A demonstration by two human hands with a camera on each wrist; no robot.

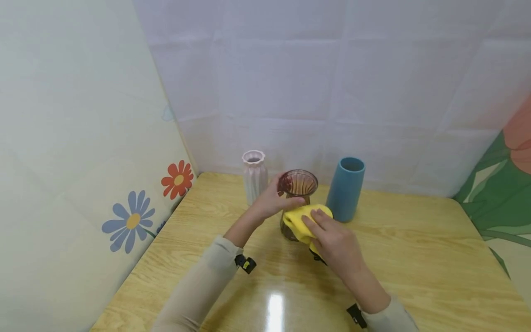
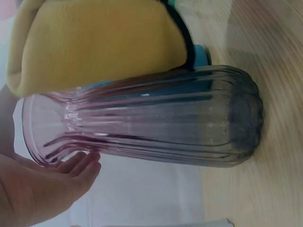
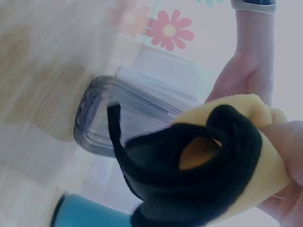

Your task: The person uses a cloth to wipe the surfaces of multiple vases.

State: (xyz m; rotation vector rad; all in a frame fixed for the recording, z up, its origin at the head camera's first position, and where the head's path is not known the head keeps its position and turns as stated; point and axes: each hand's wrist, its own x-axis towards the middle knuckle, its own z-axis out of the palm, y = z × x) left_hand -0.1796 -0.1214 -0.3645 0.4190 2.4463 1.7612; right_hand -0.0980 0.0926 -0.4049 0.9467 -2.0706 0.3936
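A ribbed glass vase [image 1: 299,183], purple at its flared mouth and grey toward the base, stands on the table. My left hand [image 1: 271,199] grips its neck from the left, fingers behind and thumb across the front. In the left wrist view the fingers curl around the glass vase [image 2: 156,123] just under the rim. My right hand [image 1: 338,240] holds a folded yellow cloth [image 1: 304,221] against the vase's right front side. Black edging shows on the cloth [image 3: 274,175] in the right wrist view, where it overlaps the upper part of the vase.
Behind to the left stands a pale pink fluted vase [image 1: 256,177]. A blue tapered vase [image 1: 346,191] stands close on the right. The wooden table [image 1: 415,258] meets a white cloth backdrop [image 1: 282,83] at the back and a flower-printed one [image 1: 83,138] at the left.
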